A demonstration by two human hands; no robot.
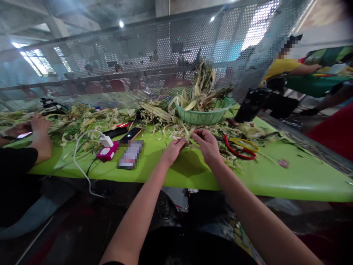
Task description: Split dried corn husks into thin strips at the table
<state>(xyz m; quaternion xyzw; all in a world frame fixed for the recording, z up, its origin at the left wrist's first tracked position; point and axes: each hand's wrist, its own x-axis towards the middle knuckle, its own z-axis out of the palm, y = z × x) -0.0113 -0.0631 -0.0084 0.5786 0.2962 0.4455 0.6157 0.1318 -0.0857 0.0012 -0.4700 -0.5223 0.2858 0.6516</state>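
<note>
Over the front part of the green table (275, 178), my left hand (173, 150) and my right hand (206, 145) meet fingertip to fingertip. Both are closed in a pinch on a thin, pale dried plant stalk (187, 132). Its exact kind is too small to tell. Just beyond my hands stands a green plastic basket (202, 117) heaped with long dried leaves (204, 79). Scissors with red and yellow handles (242, 156) lie to the right of my right hand, their blades hidden by plant scraps.
Dried plant trimmings (91, 114) spread along the table's back. To the left lie two phones (131, 154), a magenta power cube (107, 151) and a white cable (75, 158). A co-worker's arm (41, 140) rests farther left. A black container (252, 105) stands right of the basket, before a perforated screen (132, 55).
</note>
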